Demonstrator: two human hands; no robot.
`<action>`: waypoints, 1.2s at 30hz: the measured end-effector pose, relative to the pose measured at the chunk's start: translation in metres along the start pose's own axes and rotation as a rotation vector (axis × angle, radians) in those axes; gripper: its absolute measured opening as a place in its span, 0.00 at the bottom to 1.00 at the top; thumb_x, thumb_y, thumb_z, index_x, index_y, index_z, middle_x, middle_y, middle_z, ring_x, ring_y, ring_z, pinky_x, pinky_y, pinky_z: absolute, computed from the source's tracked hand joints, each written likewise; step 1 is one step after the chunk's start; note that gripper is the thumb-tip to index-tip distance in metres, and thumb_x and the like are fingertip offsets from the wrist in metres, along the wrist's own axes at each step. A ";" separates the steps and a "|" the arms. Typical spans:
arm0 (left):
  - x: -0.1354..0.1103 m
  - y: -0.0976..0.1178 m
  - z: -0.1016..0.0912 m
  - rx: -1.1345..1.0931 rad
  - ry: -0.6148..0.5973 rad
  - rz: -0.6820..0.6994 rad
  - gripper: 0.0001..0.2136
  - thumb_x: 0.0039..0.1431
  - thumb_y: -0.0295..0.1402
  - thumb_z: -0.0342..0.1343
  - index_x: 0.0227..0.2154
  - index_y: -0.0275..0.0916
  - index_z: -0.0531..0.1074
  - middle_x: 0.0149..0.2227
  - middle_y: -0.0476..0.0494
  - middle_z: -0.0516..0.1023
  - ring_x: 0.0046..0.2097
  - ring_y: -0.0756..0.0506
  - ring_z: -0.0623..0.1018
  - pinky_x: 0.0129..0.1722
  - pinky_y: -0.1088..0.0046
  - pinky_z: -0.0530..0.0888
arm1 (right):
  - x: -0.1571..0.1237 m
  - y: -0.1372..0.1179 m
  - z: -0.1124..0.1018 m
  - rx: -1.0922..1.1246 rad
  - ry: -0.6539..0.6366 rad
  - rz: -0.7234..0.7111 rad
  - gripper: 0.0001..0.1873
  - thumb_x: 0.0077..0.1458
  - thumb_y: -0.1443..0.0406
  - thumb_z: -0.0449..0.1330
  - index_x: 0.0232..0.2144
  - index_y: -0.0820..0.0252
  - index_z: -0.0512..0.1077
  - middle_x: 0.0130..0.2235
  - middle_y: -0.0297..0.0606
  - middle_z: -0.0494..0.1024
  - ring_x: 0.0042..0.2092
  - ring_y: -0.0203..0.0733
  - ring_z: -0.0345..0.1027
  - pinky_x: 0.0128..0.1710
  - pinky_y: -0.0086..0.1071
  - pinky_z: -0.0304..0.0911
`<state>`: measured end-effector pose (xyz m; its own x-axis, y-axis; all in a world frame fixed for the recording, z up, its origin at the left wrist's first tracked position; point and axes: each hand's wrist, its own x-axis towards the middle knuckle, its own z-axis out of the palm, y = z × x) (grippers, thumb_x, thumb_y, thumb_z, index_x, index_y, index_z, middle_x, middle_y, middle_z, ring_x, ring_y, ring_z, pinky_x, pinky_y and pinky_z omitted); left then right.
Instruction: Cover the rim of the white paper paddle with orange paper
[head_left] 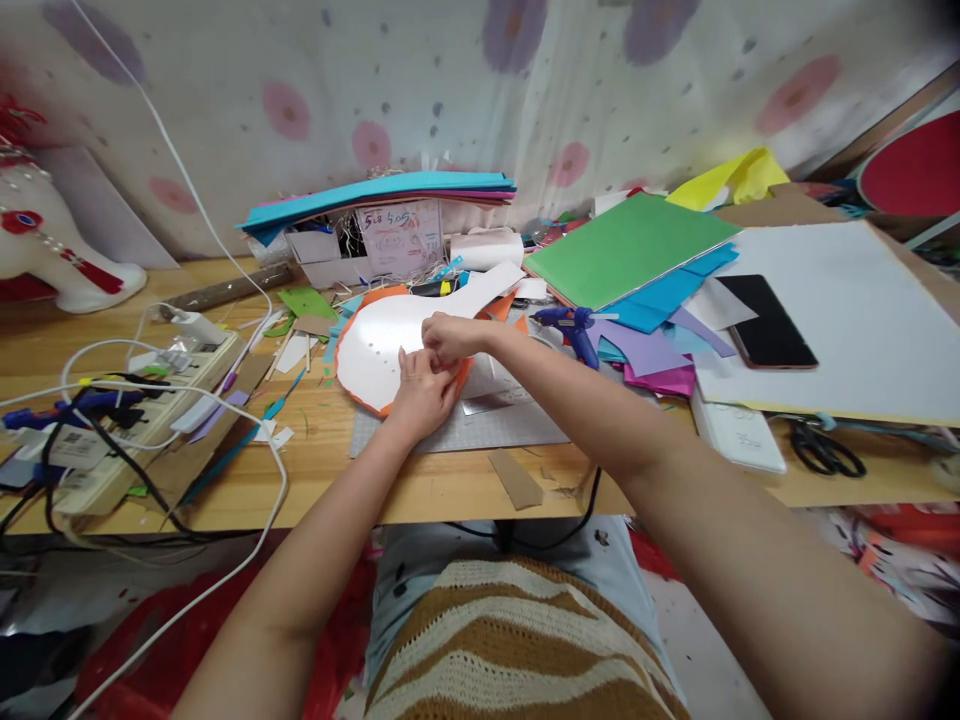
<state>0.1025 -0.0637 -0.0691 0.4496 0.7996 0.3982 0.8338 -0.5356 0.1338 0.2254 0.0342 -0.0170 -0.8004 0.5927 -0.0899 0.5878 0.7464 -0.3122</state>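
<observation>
"Where's the white rounded board [375,335]?"

"On the worktop [420,490], left of the middle, partly over the grey mat [517,428], with orange edging [360,396] along its near left side."

"And the hands?"

"Both on its right part. The left hand [426,388] rests at the near edge; the right hand [448,338] meets it from the far side, fingers curled in. I can't tell whether either grip is pinching anything; they hide it."

"What's around them?"

"A blue glue gun [574,330] to the right, a green sheet [630,245] beyond it, and farther right a black phone [772,322]."
</observation>
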 end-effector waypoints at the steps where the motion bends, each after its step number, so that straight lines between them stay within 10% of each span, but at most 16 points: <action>1: 0.000 0.001 0.000 0.002 -0.003 -0.001 0.13 0.57 0.33 0.47 0.41 0.41 0.74 0.41 0.40 0.61 0.47 0.41 0.61 0.57 0.44 0.50 | -0.001 0.003 -0.003 0.012 -0.024 0.026 0.06 0.41 0.70 0.61 0.27 0.65 0.75 0.35 0.40 0.75 0.37 0.39 0.63 0.36 0.28 0.56; 22: -0.003 -0.004 0.005 -0.102 0.114 -0.007 0.09 0.56 0.32 0.51 0.37 0.43 0.75 0.39 0.43 0.62 0.43 0.46 0.65 0.56 0.45 0.52 | -0.041 0.009 -0.007 -0.036 -0.064 0.310 0.09 0.46 0.68 0.60 0.33 0.62 0.76 0.36 0.40 0.77 0.35 0.38 0.68 0.29 0.27 0.54; 36: -0.001 -0.003 0.000 -0.012 -0.007 0.034 0.15 0.58 0.31 0.47 0.47 0.49 0.71 0.42 0.41 0.61 0.46 0.42 0.63 0.55 0.41 0.50 | -0.030 0.014 -0.002 -0.079 -0.018 0.116 0.07 0.44 0.71 0.58 0.29 0.63 0.75 0.38 0.41 0.75 0.41 0.40 0.64 0.32 0.27 0.54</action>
<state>0.0997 -0.0628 -0.0698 0.4798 0.7827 0.3964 0.8142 -0.5656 0.1312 0.2578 0.0277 -0.0168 -0.7279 0.6716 -0.1384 0.6836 0.6948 -0.2234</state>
